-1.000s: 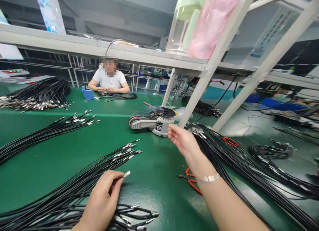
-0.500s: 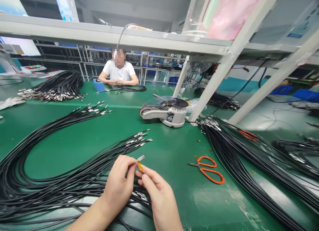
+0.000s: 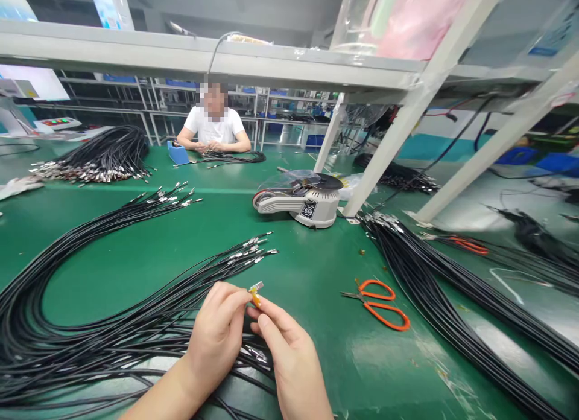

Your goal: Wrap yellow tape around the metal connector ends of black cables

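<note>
My left hand is closed in a pinch on the end of a black cable, just behind its silvery metal connector. A small strip of amber tape lies against the cable end below the connector. Thumb and forefinger of my right hand pinch near this strip; their exact contact is partly hidden. Under and left of both hands, a looped bundle of black cables spreads over the green table, with metal-tipped ends pointing right. Orange-handled scissors lie to the right of my hands.
A grey tape dispenser stands ahead, beside a white shelf post. More black cables run down the right side. A cable pile lies far left. Across the table sits a co-worker near a blue holder.
The amber strip now sits closer against the connector's base, and my right fingertips have shifted slightly upward. The camera view has tilted a little. Both hands keep their pinches.
</note>
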Motion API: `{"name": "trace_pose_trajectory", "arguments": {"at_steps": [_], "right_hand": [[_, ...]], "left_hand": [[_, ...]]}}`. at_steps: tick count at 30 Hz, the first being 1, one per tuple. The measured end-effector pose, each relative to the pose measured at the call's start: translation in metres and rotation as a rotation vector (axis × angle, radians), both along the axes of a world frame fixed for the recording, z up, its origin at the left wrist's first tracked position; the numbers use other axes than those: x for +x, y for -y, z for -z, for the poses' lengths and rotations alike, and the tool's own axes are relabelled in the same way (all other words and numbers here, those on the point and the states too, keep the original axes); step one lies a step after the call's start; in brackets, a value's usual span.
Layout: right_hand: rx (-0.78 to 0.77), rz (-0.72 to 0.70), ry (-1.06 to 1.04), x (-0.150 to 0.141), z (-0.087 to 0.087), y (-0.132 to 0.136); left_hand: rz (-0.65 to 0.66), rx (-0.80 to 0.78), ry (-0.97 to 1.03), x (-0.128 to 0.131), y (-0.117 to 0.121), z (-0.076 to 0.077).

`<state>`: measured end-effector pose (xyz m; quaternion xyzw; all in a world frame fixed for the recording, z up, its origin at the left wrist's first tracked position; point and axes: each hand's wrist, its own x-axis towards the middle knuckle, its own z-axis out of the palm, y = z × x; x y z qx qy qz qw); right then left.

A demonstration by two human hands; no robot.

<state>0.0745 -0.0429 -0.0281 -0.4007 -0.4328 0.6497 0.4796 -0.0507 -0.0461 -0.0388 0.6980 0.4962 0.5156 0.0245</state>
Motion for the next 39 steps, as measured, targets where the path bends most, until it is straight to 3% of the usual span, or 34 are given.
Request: {"name": "trace_pose_trajectory", "arguments": {"at_steps": [39], "right_hand": [[-0.006,-0.025,-0.010,0.002,0.011,-0.004]], "left_hand": [[0.004,0.010,0.004,0.000,0.000,-0.001]]}}
